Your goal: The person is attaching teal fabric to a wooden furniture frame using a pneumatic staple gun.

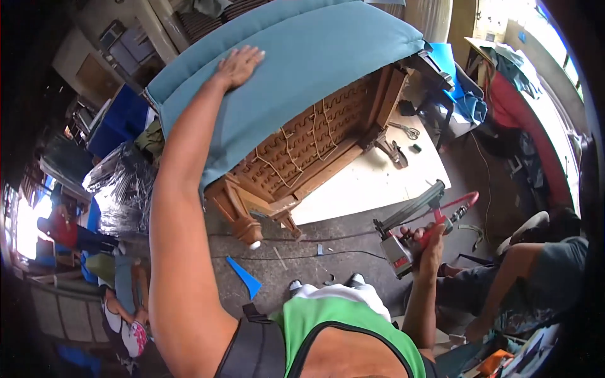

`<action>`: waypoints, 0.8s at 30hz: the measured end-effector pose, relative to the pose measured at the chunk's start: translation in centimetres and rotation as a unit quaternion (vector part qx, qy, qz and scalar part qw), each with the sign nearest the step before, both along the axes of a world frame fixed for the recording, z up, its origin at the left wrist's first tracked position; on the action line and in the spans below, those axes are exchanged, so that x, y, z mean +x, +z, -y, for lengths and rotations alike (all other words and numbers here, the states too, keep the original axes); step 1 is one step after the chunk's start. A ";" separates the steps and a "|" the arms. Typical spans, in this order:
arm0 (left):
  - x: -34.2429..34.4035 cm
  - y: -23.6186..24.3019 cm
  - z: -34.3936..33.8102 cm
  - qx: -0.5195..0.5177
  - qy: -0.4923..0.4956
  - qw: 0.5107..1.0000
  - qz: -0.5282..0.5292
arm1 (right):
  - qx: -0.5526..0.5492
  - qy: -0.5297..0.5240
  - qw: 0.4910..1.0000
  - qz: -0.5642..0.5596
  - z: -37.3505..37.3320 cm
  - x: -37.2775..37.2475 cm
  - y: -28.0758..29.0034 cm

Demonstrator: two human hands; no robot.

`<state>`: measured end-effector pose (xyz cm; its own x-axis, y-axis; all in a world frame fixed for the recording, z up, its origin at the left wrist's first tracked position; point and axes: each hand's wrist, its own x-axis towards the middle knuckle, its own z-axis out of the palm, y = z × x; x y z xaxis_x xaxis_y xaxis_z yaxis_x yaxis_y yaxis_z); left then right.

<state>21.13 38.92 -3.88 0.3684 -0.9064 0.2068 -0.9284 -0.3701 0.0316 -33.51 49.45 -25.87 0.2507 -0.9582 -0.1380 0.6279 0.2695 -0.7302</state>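
Note:
My left hand lies flat, fingers stretched out, on the blue fabric that covers an upholstered seat. The seat is tipped so that its wooden frame, zigzag springs and cords show beneath the fabric's edge. Turned wooden legs stick out toward me. To the right, my right hand is wrapped round a red and grey air staple gun with a red hose. The staple gun is held apart from the seat, over the floor.
A pale board under the seat bears scissors and small tools. Dark cords cross the floor near a blue fabric scrap. A seated person is close on the right; another is at lower left. Plastic-wrapped goods stand left.

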 end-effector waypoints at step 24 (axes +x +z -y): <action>-35.3 -13.3 -9.9 -0.226 -0.079 0.577 -0.781 | -0.092 0.013 0.985 0.145 6.3 8.5 4.9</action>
<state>-14.14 48.79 -17.18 0.3451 -0.9378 -0.0376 0.3416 0.0882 0.9357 -24.98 43.13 -20.94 0.2797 -0.9528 0.1181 0.8120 0.1692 -0.5586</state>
